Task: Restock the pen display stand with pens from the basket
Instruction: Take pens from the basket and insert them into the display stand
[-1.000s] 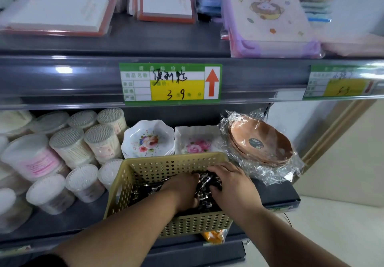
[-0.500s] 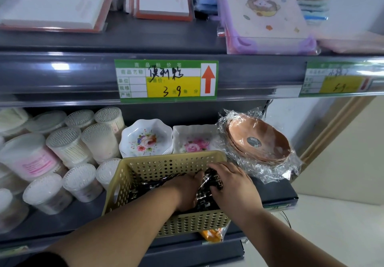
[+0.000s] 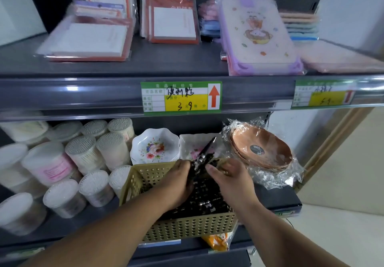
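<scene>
Inside the basket (image 3: 187, 228) of pens (image 3: 205, 203), left grip (image 3: 176, 181) clutches several; right grip (image 3: 232, 178) unclear.

Tan basket (image 3: 187, 228) at front edge of lower shelf (image 3: 277, 197), full of black pens (image 3: 204, 203). Left hand (image 3: 178, 183) grips some, tips up; right hand (image 3: 233, 180) curled round same ones.
</scene>
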